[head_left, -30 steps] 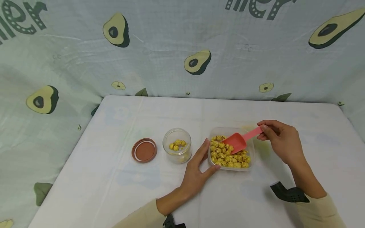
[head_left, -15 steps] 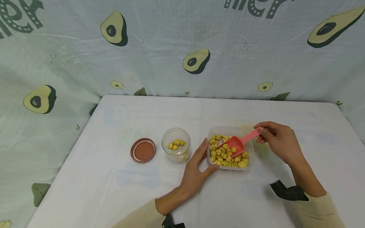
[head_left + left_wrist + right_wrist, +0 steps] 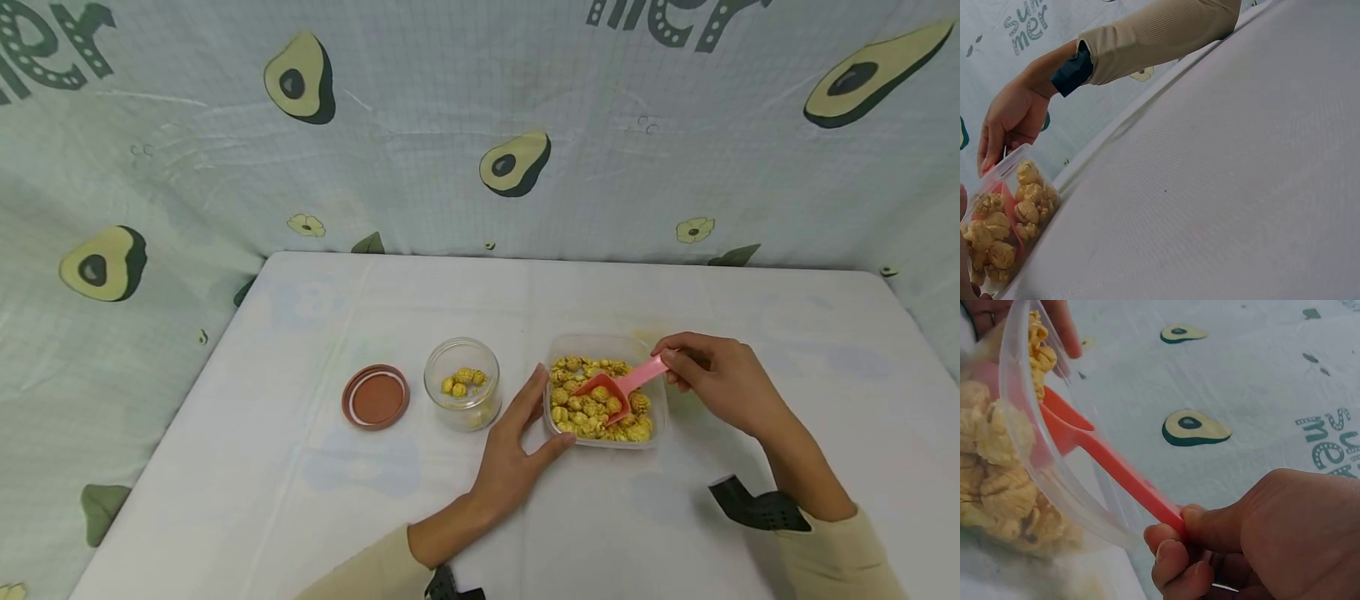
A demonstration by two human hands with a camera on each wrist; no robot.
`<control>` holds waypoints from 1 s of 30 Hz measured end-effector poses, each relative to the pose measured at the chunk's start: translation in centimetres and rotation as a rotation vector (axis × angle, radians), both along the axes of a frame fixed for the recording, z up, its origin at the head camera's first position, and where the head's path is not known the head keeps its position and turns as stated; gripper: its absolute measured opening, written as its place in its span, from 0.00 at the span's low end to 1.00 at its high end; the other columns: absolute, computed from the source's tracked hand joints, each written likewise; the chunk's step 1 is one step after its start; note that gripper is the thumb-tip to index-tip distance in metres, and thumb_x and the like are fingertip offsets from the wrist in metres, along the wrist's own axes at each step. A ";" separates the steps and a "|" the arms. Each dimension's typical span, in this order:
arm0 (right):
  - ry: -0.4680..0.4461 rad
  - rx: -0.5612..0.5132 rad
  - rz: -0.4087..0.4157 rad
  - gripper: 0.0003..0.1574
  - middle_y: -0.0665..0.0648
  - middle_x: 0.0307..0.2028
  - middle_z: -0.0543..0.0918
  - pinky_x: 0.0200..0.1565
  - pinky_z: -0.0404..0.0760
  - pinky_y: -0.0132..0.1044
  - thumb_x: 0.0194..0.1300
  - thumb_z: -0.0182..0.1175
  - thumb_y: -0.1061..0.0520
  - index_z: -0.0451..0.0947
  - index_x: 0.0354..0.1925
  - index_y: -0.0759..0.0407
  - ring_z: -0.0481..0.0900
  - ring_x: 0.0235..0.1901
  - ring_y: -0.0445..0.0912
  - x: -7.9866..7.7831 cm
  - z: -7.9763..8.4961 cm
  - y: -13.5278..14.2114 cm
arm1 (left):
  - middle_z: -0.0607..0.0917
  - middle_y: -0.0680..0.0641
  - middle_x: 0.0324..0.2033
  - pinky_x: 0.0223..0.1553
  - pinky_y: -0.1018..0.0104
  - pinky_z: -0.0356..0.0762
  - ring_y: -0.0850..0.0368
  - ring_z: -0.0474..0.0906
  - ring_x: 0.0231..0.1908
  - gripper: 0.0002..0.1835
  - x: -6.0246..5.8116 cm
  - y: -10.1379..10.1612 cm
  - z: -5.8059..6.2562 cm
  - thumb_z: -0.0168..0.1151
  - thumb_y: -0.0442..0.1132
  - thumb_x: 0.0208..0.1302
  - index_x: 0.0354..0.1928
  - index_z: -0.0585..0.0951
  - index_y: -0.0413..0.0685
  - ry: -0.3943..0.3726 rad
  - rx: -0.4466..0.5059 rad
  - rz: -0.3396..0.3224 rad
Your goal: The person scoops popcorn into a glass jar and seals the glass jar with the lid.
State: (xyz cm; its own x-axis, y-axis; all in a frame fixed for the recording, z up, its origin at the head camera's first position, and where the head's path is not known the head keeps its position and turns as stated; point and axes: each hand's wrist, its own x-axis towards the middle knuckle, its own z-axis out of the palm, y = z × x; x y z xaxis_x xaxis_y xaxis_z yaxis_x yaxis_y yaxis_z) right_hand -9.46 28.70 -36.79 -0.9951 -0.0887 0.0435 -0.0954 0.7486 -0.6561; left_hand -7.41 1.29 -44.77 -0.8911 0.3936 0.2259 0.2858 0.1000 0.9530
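Note:
A clear plastic food container (image 3: 600,444) full of yellow caramel popcorn (image 3: 592,425) stands right of the table's middle. My left hand (image 3: 510,462) holds its near left corner, thumb at the front rim and fingers along the left side. Between thumb and fingers of my right hand (image 3: 716,375) is the handle of a pink scoop (image 3: 641,372). The scoop slants down to the left, its bowl sunk among the popcorn with some pieces in it. In the right wrist view, the handle (image 3: 1132,481) crosses the container's rim.
Left of the container is a glass jar (image 3: 462,408) with a little popcorn inside. A brown lid (image 3: 377,398) lies left of the jar. The white-covered table (image 3: 360,517) ends at an avocado-print curtain (image 3: 420,125) behind.
My right hand has moved down and left, and the scoop's bowl has gone deeper into the popcorn, with pieces now in it. The left hand stays in place on the container.

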 end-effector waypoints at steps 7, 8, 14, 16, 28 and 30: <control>-0.074 -0.026 0.045 0.12 0.54 0.22 0.76 0.23 0.70 0.34 0.73 0.53 0.52 0.79 0.42 0.57 0.73 0.24 0.49 0.0 0.2 0.0 | 0.54 0.50 0.73 0.64 0.65 0.63 0.60 0.52 0.70 0.41 -0.1 -0.1 0.1 0.66 0.40 0.62 0.74 0.56 0.49 0.017 0.001 -0.007; -0.087 -0.027 0.053 0.13 0.54 0.23 0.76 0.23 0.70 0.35 0.73 0.53 0.51 0.79 0.42 0.57 0.73 0.24 0.48 -0.1 0.3 0.1 | 0.54 0.50 0.73 0.64 0.64 0.63 0.60 0.52 0.70 0.41 -0.2 -0.1 0.1 0.66 0.40 0.62 0.74 0.56 0.48 0.020 0.001 -0.006; -0.151 -0.030 0.048 0.15 0.55 0.23 0.77 0.22 0.68 0.34 0.73 0.52 0.50 0.78 0.43 0.60 0.72 0.23 0.48 0.4 0.6 0.4 | 0.54 0.51 0.73 0.64 0.64 0.63 0.60 0.53 0.70 0.42 -0.2 0.0 0.0 0.66 0.39 0.62 0.74 0.56 0.49 0.020 0.008 -0.006; -0.171 -0.056 0.038 0.16 0.55 0.24 0.78 0.21 0.67 0.35 0.73 0.51 0.50 0.77 0.44 0.61 0.73 0.23 0.49 0.9 0.4 0.3 | 0.54 0.51 0.73 0.64 0.64 0.63 0.60 0.53 0.70 0.42 -0.1 0.1 0.0 0.66 0.39 0.62 0.74 0.56 0.50 0.010 0.004 -0.006; -0.141 -0.101 -0.068 0.17 0.56 0.26 0.80 0.20 0.71 0.33 0.73 0.51 0.53 0.77 0.48 0.65 0.75 0.23 0.49 2.9 -0.1 -0.8 | 0.56 0.40 0.71 0.65 0.56 0.62 0.52 0.54 0.69 0.40 0.8 -0.3 3.5 0.65 0.31 0.61 0.72 0.56 0.36 -0.021 0.015 -0.014; -0.135 -0.096 -0.081 0.17 0.56 0.25 0.81 0.20 0.72 0.33 0.73 0.52 0.53 0.77 0.48 0.65 0.76 0.23 0.49 2.9 -0.1 -0.9 | 0.56 0.40 0.71 0.65 0.57 0.62 0.52 0.55 0.69 0.40 0.7 -0.3 3.1 0.65 0.32 0.61 0.72 0.56 0.37 -0.009 0.013 -0.010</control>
State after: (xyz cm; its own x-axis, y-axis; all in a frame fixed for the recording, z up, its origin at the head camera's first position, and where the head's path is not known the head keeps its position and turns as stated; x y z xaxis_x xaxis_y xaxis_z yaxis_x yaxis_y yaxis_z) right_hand -6.61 27.80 -36.90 -0.9962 -0.0101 -0.0865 0.0562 0.6836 -0.7277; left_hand -6.69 0.98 -41.66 -0.8892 0.3996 0.2228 0.2778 0.0846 0.9569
